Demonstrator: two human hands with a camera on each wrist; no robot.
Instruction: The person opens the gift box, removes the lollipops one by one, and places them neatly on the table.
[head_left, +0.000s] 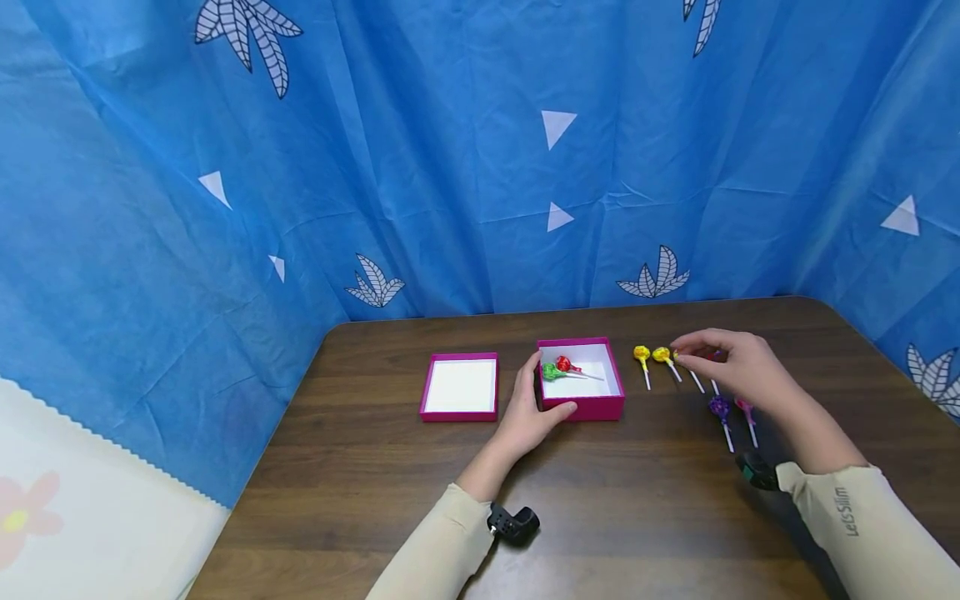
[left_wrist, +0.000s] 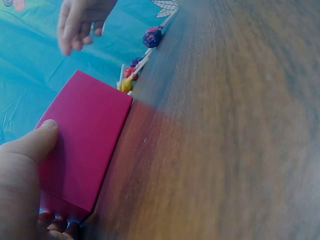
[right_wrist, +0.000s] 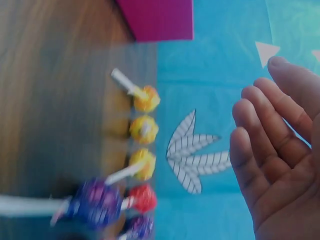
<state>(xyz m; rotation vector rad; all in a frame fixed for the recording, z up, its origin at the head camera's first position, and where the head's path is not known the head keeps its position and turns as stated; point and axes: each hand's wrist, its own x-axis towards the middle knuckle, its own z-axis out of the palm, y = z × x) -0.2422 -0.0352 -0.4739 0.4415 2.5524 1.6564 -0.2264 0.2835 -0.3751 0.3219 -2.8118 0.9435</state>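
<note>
A magenta box [head_left: 603, 408] with a white inside stands on the table, its top uncovered. Inside it lie a green lollipop [head_left: 552, 372] and a red lollipop [head_left: 564, 364]. My left hand [head_left: 523, 423] grips the box's near left corner, thumb on the front wall and fingers round the left side. Over a group of lollipops right of the box hovers my right hand [head_left: 738, 371], fingers loosely bent and nothing held, as the right wrist view shows. Below it are yellow lollipops [right_wrist: 144, 130], a red one [right_wrist: 141, 198] and a purple one [right_wrist: 97, 202]; the hand partly hides them from the head view.
Left of the box lies its magenta-rimmed lid [head_left: 459, 416], white inside facing up. A purple lollipop [head_left: 719, 407] and a pink-purple one [head_left: 745, 406] lie nearer the front. Behind the brown wooden table [head_left: 360, 467] hangs a blue patterned curtain [head_left: 465, 167].
</note>
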